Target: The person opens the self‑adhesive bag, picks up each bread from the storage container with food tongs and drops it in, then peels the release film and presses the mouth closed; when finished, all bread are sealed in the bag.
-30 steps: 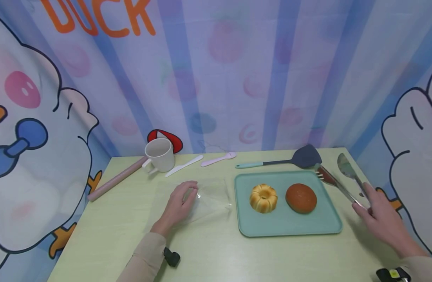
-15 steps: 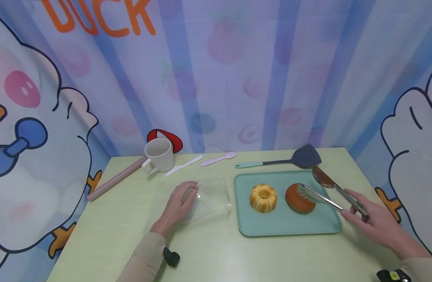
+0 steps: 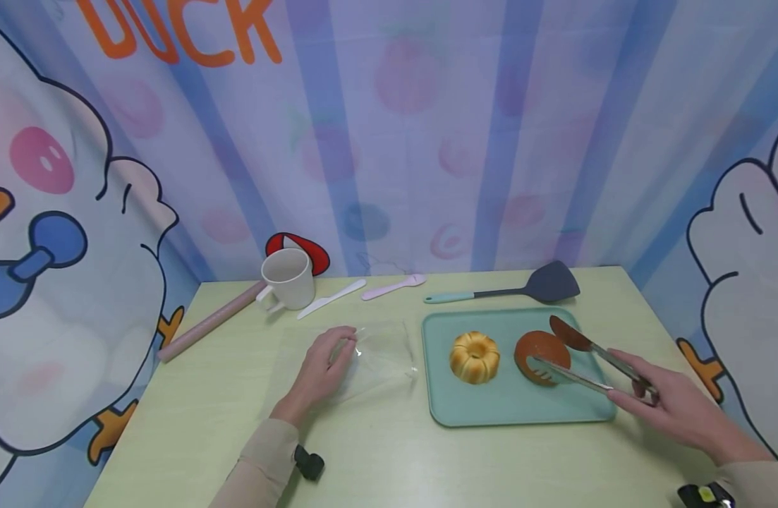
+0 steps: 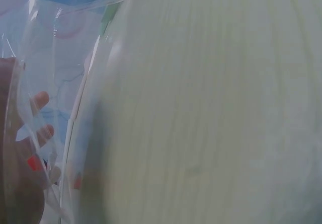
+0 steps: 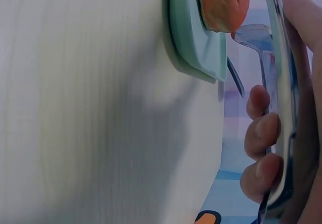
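My right hand (image 3: 677, 406) grips metal serving tongs (image 3: 623, 367), fingers curled round their handle in the right wrist view. Their arms are spread, one slotted tip over the near side of a round brown bun (image 3: 542, 353), the other above its far right side. The bun lies on a green tray (image 3: 490, 415). Left of it on the tray sits a golden, ridged ring-shaped bun (image 3: 475, 358). My left hand (image 3: 321, 367) holds a clear plastic bag (image 3: 385, 360) left of the tray; in the left wrist view its fingers show through the film.
Behind the tray lies a dark spatula (image 3: 550, 283) with a green handle. A purple fork (image 3: 395, 287), a white knife (image 3: 331, 299), a white mug (image 3: 288, 280) and a pink rod (image 3: 211, 322) line the back left. A printed curtain (image 3: 401, 141) hangs behind the table.
My right hand has brought the tongs leftward from beyond the tray's right side, and their spread tips are now around the brown bun. My left hand and the bag have stayed put.
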A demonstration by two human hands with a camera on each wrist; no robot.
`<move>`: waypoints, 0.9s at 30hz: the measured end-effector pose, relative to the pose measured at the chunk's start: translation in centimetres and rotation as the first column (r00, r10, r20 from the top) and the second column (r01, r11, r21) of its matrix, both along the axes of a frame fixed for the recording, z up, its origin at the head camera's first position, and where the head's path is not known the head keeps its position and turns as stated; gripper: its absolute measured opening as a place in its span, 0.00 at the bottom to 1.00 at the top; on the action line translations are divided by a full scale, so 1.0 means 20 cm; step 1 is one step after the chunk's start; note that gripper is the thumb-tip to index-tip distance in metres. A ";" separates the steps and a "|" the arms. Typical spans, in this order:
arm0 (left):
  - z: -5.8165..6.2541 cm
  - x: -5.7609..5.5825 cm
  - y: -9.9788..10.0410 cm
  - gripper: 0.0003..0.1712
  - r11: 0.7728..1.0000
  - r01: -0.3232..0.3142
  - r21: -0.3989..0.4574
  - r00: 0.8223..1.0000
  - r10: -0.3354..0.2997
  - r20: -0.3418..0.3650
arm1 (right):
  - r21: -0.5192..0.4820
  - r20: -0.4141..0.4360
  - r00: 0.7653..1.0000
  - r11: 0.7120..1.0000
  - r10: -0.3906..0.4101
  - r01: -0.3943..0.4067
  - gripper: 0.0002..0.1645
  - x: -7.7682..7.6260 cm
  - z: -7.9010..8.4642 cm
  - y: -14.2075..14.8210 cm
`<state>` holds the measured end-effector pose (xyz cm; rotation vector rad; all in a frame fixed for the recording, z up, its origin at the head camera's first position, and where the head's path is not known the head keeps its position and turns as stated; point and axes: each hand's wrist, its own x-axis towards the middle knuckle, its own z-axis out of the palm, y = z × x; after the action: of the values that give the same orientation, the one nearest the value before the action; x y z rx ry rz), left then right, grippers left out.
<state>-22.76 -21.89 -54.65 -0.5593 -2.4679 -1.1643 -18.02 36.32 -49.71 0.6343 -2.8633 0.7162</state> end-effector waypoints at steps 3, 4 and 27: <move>0.00 0.00 0.00 0.11 1.000 -0.001 0.001 1.000 0.001 0.002 | 0.022 0.056 0.998 1.000 0.003 -0.005 0.38 0.00 0.01 0.00; 0.00 0.00 0.00 0.11 1.000 -0.001 0.002 1.000 0.001 0.002 | 0.029 0.074 0.997 1.000 0.002 -0.004 0.39 0.00 0.01 0.00; 0.00 0.00 0.01 0.12 1.000 0.010 0.019 1.000 -0.010 -0.001 | 0.134 0.134 0.989 0.990 -0.067 0.049 0.37 0.00 0.00 -0.04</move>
<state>-22.68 -21.76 -54.68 -0.5674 -2.4539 -1.1899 -18.10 35.62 -49.71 0.5340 -3.0631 0.5899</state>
